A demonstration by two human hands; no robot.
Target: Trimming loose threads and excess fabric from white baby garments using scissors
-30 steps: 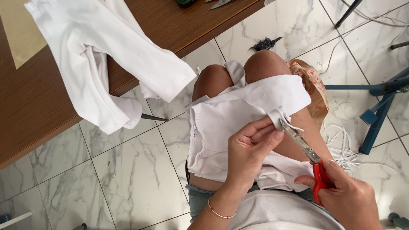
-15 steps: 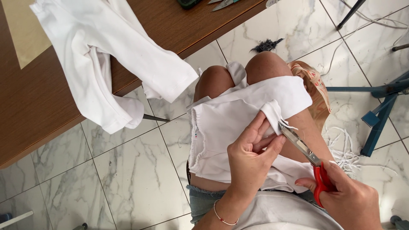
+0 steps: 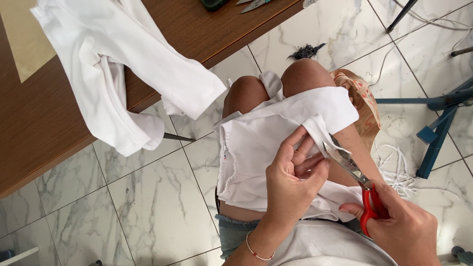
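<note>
— Where it lies across the bare knees, how is the folded white cotton garment [image 3: 266, 143] being held?

— A fold at its right edge is pinched by the left hand [image 3: 295, 182], whose grip is closed on the cloth, thumb over fingers. The rest of the garment is spread flat over the lap, near the middle of the view.

— And the cutting tool?

— Red-handled steel scissors [image 3: 352, 172] are held in the right hand [image 3: 406, 229], the grip clamped through the handle loops. The blades are pointed up and left, and their tips are met by the raised fold just beside the left thumb. Whether the blades are parted or shut at the tip cannot be told.

— How much of the trimming is judged to be finished?

— Little can be read for certain. No clean cut line is seen on the garment itself, so the snipping at this fold is judged to be under way and not complete. White thread-like trimmings [image 3: 399, 170] are seen on the marble-patterned tile floor [image 3: 148, 197] at the right.

— What else is nearby?

— A second white long-sleeved garment [image 3: 113, 74] is draped over the edge of the brown wooden bench [image 3: 44, 133] at far left, untouched. A blue metal frame [image 3: 438, 133] is stood at the right.
</note>
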